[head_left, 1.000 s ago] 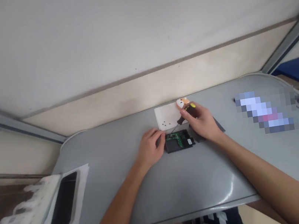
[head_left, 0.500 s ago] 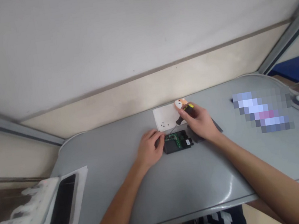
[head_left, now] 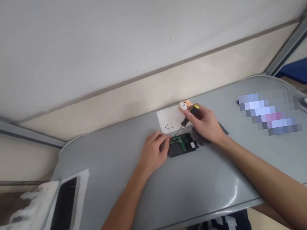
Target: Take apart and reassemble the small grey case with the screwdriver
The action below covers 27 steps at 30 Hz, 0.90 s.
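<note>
On grey table (head_left: pixel 101 153), black-and-green opened device (head_left: pixel 175 149)

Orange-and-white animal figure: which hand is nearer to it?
Right. The right hand, around the screwdriver, is just in front of the animal figure; the left hand is farther, by the opened black device's left end.

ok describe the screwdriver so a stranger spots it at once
On the grey table, find the open black device with the green circuit board. The right hand beside it holds the screwdriver, set apart from the device by its thin shaft and dark handle with yellow.
</note>
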Available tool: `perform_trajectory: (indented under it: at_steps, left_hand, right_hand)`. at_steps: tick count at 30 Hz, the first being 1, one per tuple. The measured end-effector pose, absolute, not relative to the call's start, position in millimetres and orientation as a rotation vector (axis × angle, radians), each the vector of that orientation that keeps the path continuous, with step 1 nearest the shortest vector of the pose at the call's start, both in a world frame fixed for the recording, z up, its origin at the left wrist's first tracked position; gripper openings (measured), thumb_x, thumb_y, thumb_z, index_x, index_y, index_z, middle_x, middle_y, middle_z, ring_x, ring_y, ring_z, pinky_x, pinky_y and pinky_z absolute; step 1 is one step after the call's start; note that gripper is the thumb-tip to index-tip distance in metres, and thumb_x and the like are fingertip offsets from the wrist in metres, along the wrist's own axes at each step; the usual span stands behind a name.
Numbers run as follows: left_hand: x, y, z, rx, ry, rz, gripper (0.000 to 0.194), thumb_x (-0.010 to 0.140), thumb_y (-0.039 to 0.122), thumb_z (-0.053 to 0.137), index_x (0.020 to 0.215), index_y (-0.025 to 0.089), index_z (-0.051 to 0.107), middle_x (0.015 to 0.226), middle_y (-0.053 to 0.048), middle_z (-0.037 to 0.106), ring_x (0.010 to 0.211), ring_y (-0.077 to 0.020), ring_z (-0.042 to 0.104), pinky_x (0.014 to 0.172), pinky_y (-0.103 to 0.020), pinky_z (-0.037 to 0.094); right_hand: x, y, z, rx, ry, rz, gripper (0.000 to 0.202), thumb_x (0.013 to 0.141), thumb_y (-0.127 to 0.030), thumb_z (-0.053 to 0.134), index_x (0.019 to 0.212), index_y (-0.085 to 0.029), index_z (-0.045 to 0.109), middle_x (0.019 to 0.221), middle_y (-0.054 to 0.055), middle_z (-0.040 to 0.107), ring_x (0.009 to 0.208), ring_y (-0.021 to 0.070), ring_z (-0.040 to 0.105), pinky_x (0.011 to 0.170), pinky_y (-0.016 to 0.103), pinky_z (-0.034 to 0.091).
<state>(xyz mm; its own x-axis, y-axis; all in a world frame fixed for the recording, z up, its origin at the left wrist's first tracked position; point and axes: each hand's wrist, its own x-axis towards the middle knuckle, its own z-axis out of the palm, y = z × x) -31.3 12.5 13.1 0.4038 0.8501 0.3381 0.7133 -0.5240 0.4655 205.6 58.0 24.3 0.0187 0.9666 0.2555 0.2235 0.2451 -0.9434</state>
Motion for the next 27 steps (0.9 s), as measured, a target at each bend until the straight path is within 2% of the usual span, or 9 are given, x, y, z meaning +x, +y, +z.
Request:
perform_trajectory:
  at_steps: [5, 9, 15, 20, 22, 24, 27]
  left_hand:
    - [-31, 13, 11, 2.439, 1.379, 0.821, 0.023, 0.106, 0.023, 0.05, 0.108, 0.023, 0.072, 0.1, -0.005, 0.07, 0.095, -0.0201, 0.066, 0.091, -0.041, 0.05]
    - [-31, 13, 9, 2.449, 1.382, 0.822, 0.023, 0.105, 0.022, 0.05, 0.107, 0.024, 0.072, 0.098, -0.005, 0.07, 0.094, -0.0202, 0.067, 0.091, -0.041, 0.051]
    - [-31, 13, 6, 2.467, 1.385, 0.836, 0.021, 0.104, 0.02, 0.051, 0.108, 0.024, 0.071, 0.101, -0.005, 0.073, 0.098, -0.0216, 0.068, 0.091, -0.041, 0.051]
    - [-30, 13, 7, 2.465, 1.365, 0.838, 0.021, 0.103, 0.02, 0.05, 0.105, 0.023, 0.071, 0.097, -0.005, 0.074, 0.093, -0.0218, 0.068, 0.087, -0.041, 0.053]
    - [-29, 13, 8, 2.458, 1.365, 0.844, 0.022, 0.102, 0.02, 0.049, 0.102, 0.023, 0.071, 0.095, -0.005, 0.073, 0.093, -0.0219, 0.068, 0.088, -0.041, 0.053]
    - [-29, 14, 9, 2.452, 1.363, 0.845, 0.021, 0.102, 0.019, 0.049, 0.101, 0.023, 0.07, 0.094, -0.004, 0.073, 0.093, -0.0219, 0.068, 0.089, -0.041, 0.053]
    - [-29, 14, 8, 2.454, 1.366, 0.841, 0.019, 0.101, 0.017, 0.051, 0.101, 0.022, 0.069, 0.095, -0.004, 0.073, 0.095, -0.0223, 0.068, 0.089, -0.042, 0.053]
  right_hand:
    - [205, 56, 28, -1.183, -1.46, 0.884, 0.038, 0.095, -0.061, 0.064, 0.092, -0.023, 0.066, 0.082, 0.005, 0.073, 0.078, 0.0221, 0.068, 0.074, 0.036, 0.053]
    - [204, 52, 35, -1.171, -1.497, 0.88, 0.036, 0.095, -0.059, 0.064, 0.092, -0.023, 0.065, 0.082, 0.004, 0.073, 0.075, 0.0214, 0.067, 0.07, 0.035, 0.051]
    - [195, 40, 48, -1.217, -1.599, 0.797, 0.03, 0.092, -0.054, 0.069, 0.09, -0.024, 0.064, 0.081, 0.002, 0.071, 0.062, 0.016, 0.056, 0.063, 0.033, 0.044]
    - [180, 44, 72, -1.14, -1.788, 0.788, 0.023, 0.095, -0.046, 0.067, 0.086, -0.025, 0.066, 0.077, 0.002, 0.065, 0.066, 0.0164, 0.053, 0.063, 0.033, 0.043]
    - [175, 51, 83, -1.031, -1.893, 0.848, 0.02, 0.095, -0.043, 0.066, 0.086, -0.025, 0.067, 0.086, 0.003, 0.067, 0.074, 0.0177, 0.057, 0.067, 0.033, 0.046]
    - [171, 60, 89, -0.896, -1.907, 0.986, 0.017, 0.094, -0.04, 0.069, 0.088, -0.024, 0.068, 0.104, 0.005, 0.069, 0.089, 0.019, 0.063, 0.077, 0.035, 0.05]
    - [165, 66, 83, -0.772, -1.692, 1.318, 0.022, 0.094, -0.044, 0.069, 0.093, -0.023, 0.062, 0.113, 0.007, 0.07, 0.095, 0.0195, 0.066, 0.085, 0.037, 0.054]
